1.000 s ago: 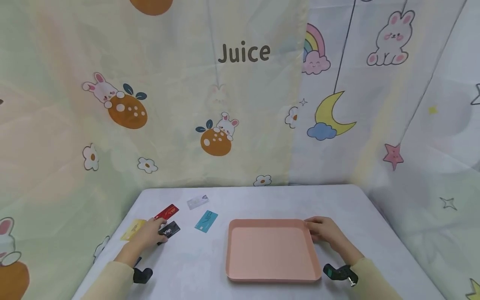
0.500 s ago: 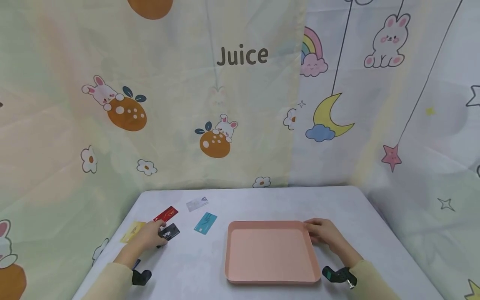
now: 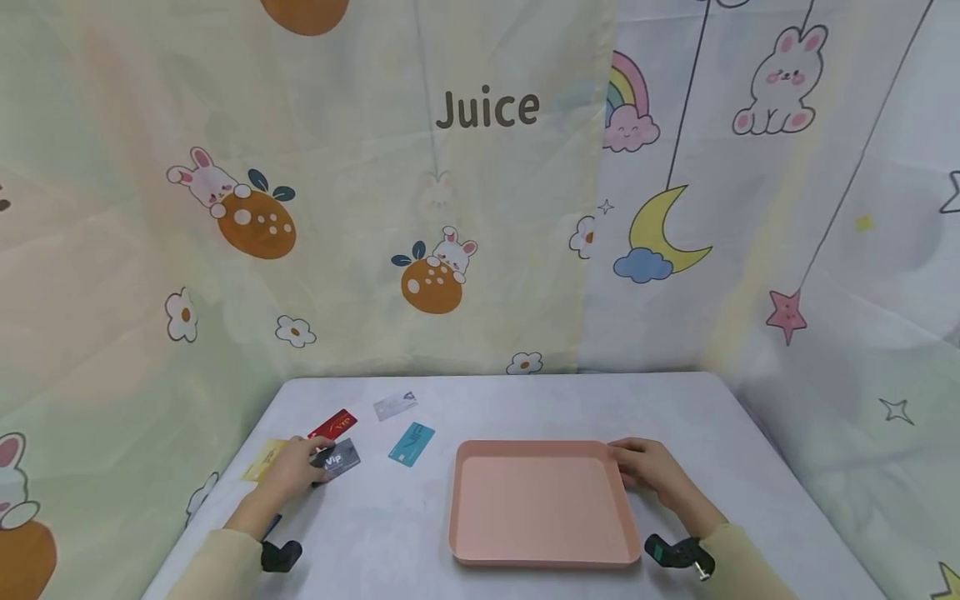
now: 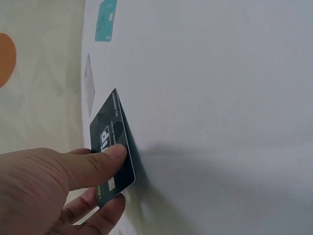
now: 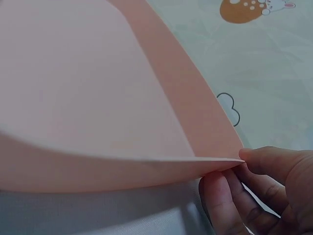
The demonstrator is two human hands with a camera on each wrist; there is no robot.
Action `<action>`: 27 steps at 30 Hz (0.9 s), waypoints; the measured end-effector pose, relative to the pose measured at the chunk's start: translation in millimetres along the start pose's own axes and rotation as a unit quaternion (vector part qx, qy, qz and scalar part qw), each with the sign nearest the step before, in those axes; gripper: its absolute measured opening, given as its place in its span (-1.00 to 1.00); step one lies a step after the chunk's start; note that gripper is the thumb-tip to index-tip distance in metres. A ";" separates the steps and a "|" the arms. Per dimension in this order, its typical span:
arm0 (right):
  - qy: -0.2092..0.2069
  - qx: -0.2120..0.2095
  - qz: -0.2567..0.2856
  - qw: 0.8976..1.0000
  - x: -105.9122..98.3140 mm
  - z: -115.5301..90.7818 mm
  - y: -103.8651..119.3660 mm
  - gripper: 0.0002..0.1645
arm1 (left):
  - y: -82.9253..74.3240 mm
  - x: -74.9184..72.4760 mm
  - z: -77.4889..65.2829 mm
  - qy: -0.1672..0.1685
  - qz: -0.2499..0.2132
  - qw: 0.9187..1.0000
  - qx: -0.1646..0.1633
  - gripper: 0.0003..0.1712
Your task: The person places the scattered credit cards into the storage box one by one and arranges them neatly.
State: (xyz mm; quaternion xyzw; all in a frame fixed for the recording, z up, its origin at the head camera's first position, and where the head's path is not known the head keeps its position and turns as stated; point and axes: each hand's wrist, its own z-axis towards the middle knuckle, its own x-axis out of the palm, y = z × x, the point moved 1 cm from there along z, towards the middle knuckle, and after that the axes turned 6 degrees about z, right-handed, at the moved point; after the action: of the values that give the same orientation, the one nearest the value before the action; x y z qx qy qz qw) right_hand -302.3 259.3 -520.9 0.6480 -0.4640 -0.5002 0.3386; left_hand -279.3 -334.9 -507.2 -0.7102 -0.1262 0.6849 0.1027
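My left hand [image 3: 291, 468] pinches a black VIP card [image 4: 108, 120], thumb on its printed face and fingers behind. The card stands tilted on edge in the left wrist view, with its shadow beside it. At the far right corner of a pink tray [image 3: 543, 546], my right hand [image 3: 651, 467] grips the rim, one fingertip on the corner and others against the outer wall, as the right wrist view shows. Close beyond the left hand lies a red VIP card [image 3: 333, 424]. A yellow card [image 3: 262, 460] is partly hidden behind that hand.
A teal card [image 3: 412, 444] and a pale silver card [image 3: 395, 406] lie flat farther back on the white table [image 3: 390, 533]. A printed cloth backdrop [image 3: 487, 192] rises behind the table and along both sides.
The black card has tipped up in my left fingers, and its face now catches the light. My right hand and the tray keep their places.
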 end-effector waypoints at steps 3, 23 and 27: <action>0.003 -0.001 -0.001 1.000 -0.3 0.7 -1.2 -0.34 | 2.5 -1.3 -0.3 -0.015 0.011 1.000 0.001 -0.46; 0.004 0.000 0.016 1.000 -2.0 1.1 -5.0 -0.30 | 7.0 -12.7 -12.1 -0.069 -0.138 0.986 -0.064 -0.75; 0.002 -0.007 0.024 1.000 -1.8 -0.8 -5.4 -0.34 | 7.4 -11.1 -10.1 -0.064 -0.170 0.980 -0.076 -0.73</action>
State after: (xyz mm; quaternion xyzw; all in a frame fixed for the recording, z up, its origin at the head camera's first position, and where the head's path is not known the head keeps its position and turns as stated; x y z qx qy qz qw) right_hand -300.2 262.8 -525.0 0.6351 -0.4749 -0.4942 0.3561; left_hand -269.3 -345.2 -498.6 -0.6390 -0.3030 0.6897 0.1556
